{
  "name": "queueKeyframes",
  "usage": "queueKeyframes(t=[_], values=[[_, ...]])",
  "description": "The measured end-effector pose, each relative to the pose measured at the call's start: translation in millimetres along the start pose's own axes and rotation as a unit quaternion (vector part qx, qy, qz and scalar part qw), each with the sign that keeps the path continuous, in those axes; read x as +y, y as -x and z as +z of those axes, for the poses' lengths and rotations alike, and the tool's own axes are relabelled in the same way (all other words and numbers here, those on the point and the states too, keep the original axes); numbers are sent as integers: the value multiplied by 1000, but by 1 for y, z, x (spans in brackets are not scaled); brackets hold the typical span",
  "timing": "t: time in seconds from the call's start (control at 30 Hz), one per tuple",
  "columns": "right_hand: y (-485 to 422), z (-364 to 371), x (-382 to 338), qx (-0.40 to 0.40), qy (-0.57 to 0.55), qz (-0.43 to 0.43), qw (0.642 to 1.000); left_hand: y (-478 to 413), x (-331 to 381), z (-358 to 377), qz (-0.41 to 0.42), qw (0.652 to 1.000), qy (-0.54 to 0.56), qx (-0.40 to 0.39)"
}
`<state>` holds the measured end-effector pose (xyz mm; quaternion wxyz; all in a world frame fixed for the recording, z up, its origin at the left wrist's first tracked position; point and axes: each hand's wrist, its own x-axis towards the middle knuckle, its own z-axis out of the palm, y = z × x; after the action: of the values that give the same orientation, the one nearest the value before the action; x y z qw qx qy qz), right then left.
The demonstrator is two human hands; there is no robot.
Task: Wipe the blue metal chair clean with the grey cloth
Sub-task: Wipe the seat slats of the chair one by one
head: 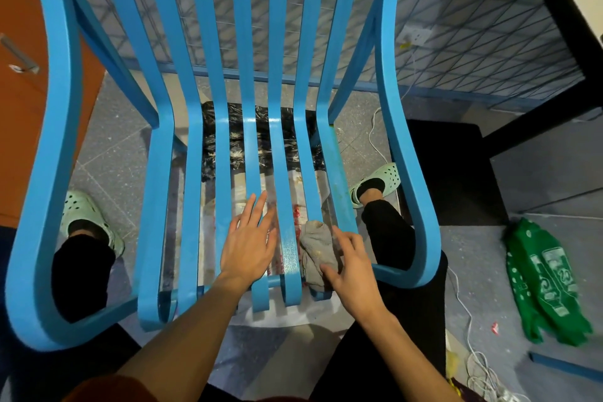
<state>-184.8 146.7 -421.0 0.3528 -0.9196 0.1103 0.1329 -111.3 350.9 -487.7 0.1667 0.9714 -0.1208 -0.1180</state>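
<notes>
The blue metal chair fills the view, with long slats that bend from backrest into seat and curved armrests on both sides. A crumpled grey cloth lies on the seat slats near the front right. My right hand rests on the cloth, fingers curled over its near edge, pressing it on a slat. My left hand lies flat and open on the middle slats, just left of the cloth, holding nothing. The right-hand slat shows yellowish stains.
My feet in pale green clogs stand on either side of the seat. Plastic sheeting lies under the chair. A green bag and white cables lie on the floor at right. A dark table leg stands behind.
</notes>
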Motion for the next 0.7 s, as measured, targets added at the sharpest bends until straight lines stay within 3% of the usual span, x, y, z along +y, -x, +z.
queueKeyframes(t=[0.1, 0.2, 0.3, 0.4, 0.5, 0.6, 0.7], values=[[-2, -8, 3, 8, -24, -4, 1000, 0, -1, 0, 8, 1000, 25, 2], [1, -9, 8, -15, -35, -3, 999, 1, 4, -8, -1, 991, 128, 37], [4, -7, 9, -10, -80, 48, 996, 6, 23, -21, 11, 982, 173, 71], [2, -11, 6, -14, -121, 86, 989, 3, 49, -29, 45, 977, 207, -21], [-3, -16, 8, 5, -98, 72, 993, -12, 61, -36, 72, 972, 201, -93], [-7, -21, 5, 16, -90, 63, 994, -33, 67, -49, 137, 966, 105, -193], [-9, -28, -2, 7, -98, 65, 993, -42, 77, -59, 192, 955, 27, -224]])
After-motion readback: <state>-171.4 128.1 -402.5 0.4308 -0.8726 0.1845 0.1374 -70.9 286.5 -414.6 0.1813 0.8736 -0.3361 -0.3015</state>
